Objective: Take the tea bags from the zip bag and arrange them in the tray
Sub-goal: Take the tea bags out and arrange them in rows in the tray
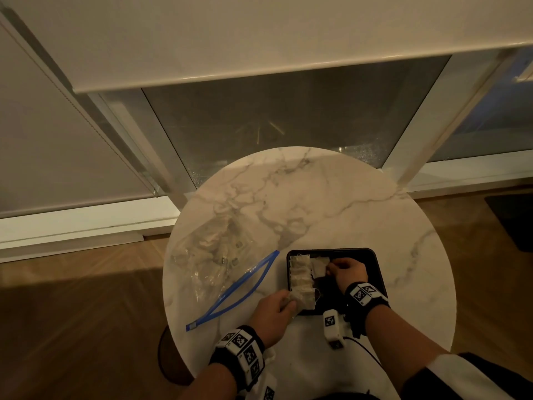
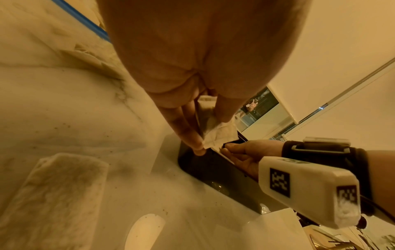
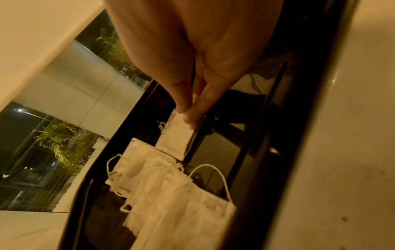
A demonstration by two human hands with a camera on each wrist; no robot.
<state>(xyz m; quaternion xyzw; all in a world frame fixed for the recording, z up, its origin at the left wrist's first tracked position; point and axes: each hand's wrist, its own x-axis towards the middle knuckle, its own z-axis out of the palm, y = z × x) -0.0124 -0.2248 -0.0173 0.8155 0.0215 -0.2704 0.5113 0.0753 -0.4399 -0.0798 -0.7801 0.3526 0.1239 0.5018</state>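
Over the black tray (image 1: 377, 272), the right hand (image 1: 347, 269) pinches one tea bag (image 1: 318, 268) while the left hand (image 1: 272, 313) pinches another tea bag (image 1: 302, 300) at its near-left corner.

Looks like a home or apartment living area: round marble-pattern surface (image 1: 331, 203), herringbone wood floor (image 1: 72, 313), white roller blinds (image 1: 202, 39) over floor-to-ceiling windows (image 1: 274, 116). Dark outside; right wrist view shows lit palm-like plants (image 3: 64, 145) through the glass.
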